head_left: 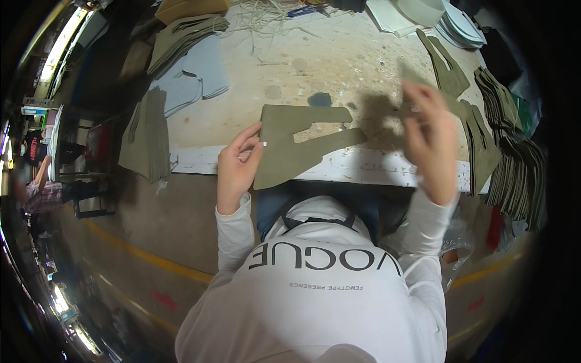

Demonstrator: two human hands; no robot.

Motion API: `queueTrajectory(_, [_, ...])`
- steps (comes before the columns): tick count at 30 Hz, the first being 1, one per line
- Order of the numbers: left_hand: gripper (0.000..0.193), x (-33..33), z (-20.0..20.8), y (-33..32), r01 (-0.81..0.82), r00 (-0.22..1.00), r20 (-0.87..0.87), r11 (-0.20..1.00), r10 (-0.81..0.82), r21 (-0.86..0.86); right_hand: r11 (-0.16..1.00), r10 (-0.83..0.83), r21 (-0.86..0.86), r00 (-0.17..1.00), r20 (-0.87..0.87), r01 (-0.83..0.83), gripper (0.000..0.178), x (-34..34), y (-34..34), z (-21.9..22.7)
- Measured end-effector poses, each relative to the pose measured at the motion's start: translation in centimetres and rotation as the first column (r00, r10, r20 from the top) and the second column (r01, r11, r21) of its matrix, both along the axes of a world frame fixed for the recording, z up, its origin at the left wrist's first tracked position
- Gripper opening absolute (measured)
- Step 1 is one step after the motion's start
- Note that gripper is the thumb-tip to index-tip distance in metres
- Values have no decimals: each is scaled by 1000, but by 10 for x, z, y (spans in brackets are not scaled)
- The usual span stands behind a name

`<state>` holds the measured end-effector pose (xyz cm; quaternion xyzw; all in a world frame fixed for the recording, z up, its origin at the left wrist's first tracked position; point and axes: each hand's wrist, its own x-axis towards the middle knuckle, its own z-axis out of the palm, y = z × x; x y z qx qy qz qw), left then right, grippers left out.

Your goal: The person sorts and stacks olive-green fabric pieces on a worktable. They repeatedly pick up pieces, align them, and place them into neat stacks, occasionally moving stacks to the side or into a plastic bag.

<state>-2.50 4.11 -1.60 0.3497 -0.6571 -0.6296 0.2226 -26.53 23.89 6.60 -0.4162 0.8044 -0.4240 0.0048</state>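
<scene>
A flat olive-green cut piece (281, 136) with two prongs lies on the worktable (290, 72) near its front edge, prongs pointing right. My left hand (239, 166) pinches the piece's left edge between thumb and fingers. A small white mark shows by the thumb. To the right, my right hand (431, 133) is raised above the table and smeared by motion. A blurred olive-green piece (411, 74) shows at its fingertips and seems held there; its full outline cannot be made out. Similar olive pieces (478, 136) lie just right of that hand.
Thick stacks of olive pieces (517, 172) hang over the right edge. More olive stacks (145, 133) and pale blue-white pieces (196, 78) lie at left. Thin strip scraps (266, 21) and a blue tool (302, 11) lie at the back, near a pale cylindrical container (420, 11).
</scene>
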Motion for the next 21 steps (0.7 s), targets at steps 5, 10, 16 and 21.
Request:
queueTrajectory(5, [40,-1,7,12,-40,998,-49,994,35,-101,952,283,104,956,73,-289,44,69,-70,-52])
queueTrajectory(10, [40,-2,11,17,-56,997,37,977,65,-207,932,358,-11,916,183,-362,41,115,-88,-57])
queueTrajectory(16, [40,-2,6,13,-58,998,8,949,64,-309,888,447,-239,858,253,-393,37,112,-98,-60])
queueTrajectory(21, [50,-9,16,6,186,978,190,759,-83,-624,959,229,-231,932,280,-166,31,60,-78,-74])
